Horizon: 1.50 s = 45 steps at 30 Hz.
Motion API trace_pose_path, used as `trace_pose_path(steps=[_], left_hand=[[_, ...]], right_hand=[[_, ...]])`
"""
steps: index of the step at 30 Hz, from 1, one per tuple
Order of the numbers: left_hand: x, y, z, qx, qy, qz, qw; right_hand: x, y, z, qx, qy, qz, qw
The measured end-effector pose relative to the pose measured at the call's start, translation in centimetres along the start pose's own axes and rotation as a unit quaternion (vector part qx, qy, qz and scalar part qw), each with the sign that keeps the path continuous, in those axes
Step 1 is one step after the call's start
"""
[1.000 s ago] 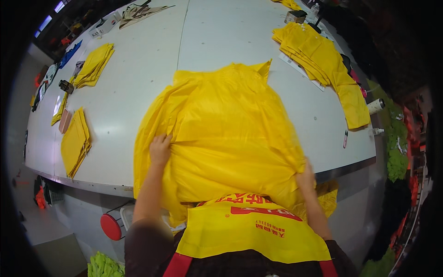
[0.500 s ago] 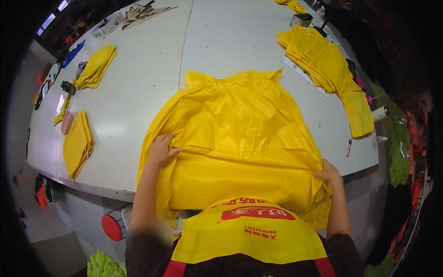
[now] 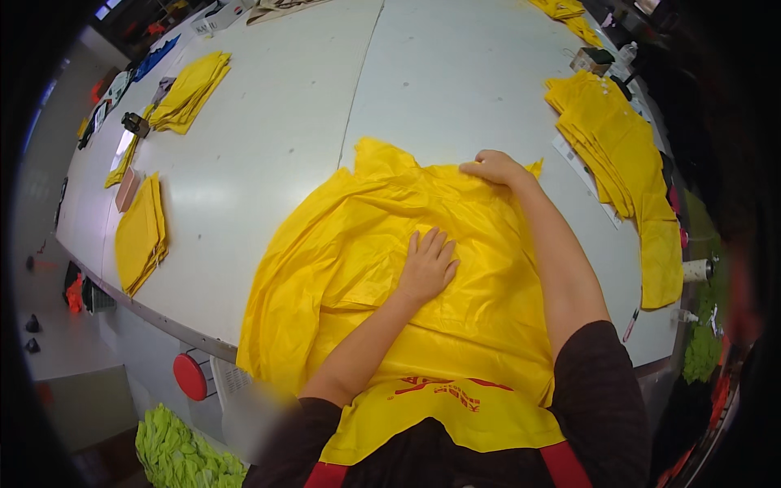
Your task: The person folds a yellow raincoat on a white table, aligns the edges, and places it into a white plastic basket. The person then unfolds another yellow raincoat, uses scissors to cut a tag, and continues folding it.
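Note:
A large, thin, shiny yellow garment (image 3: 358, 252) lies rumpled over the near side of the table, its lower part hanging toward me. My left hand (image 3: 427, 267) rests flat on its middle, fingers spread over the creased cloth. At the far edge of the garment, right of centre, my right hand (image 3: 495, 167) has its fingers curled on the cloth rim; the fingertips are partly hidden. The garment's far left corner (image 3: 378, 154) sticks up in loose folds. Its near end runs under the yellow apron (image 3: 439, 419) that I wear.
Folded yellow cloth pieces lie in stacks at the left (image 3: 142, 232), far left (image 3: 194, 89) and right (image 3: 610, 138). A thread cone (image 3: 697, 270) and a pen (image 3: 631, 325) are by the right edge. A red stool (image 3: 189, 376) stands below the table's left front edge.
Both hands have left the garment's sides. My left hand moved right onto its middle; my right hand reached forward to its far edge. The view has shifted and turned slightly.

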<state>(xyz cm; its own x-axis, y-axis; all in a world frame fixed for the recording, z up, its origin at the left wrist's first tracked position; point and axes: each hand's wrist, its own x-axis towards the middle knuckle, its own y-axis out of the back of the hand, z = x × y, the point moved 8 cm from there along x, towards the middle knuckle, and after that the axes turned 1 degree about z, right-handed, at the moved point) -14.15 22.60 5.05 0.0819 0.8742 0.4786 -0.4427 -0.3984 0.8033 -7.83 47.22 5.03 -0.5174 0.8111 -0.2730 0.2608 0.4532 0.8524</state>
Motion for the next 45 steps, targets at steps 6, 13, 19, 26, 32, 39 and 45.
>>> trace_pose_path(steps=[6, 13, 19, 26, 32, 39, 45], left_hand=[[-1.0, 0.8, 0.5, -0.055, -0.03, 0.027, 0.998], [-1.8, -5.6, -1.0, -0.127, -0.012, -0.134, 0.983], [-1.1, -6.3, -1.5, -0.031, -0.002, -0.118, 0.993], [-1.6, -4.5, -0.4, -0.019, 0.025, -0.133, 0.991], [-2.2, -0.5, 1.4, -0.102, 0.08, -0.104, 0.986], [0.6, -1.6, 1.5, 0.02, 0.043, -0.081, 0.996], [1.5, -7.9, -4.8, -0.38, 0.126, -0.143, 0.905]], right_hand=[[-8.8, 7.4, -9.3, -0.029, 0.222, 0.388, 0.894], [-29.4, -8.0, -10.4, -0.04, 0.384, 0.134, 0.913], [-31.5, -7.8, -6.6, -0.003, 0.098, -0.101, 0.99], [-19.4, 0.2, -6.1, -0.042, -0.066, 0.152, 0.985], [-11.6, -3.0, 3.5, 0.04, -0.09, 0.017, 0.995], [-21.3, 20.3, -9.3, 0.534, 0.288, 0.267, 0.749], [-26.4, 9.1, -14.4, 0.152, 0.389, -0.001, 0.908]])
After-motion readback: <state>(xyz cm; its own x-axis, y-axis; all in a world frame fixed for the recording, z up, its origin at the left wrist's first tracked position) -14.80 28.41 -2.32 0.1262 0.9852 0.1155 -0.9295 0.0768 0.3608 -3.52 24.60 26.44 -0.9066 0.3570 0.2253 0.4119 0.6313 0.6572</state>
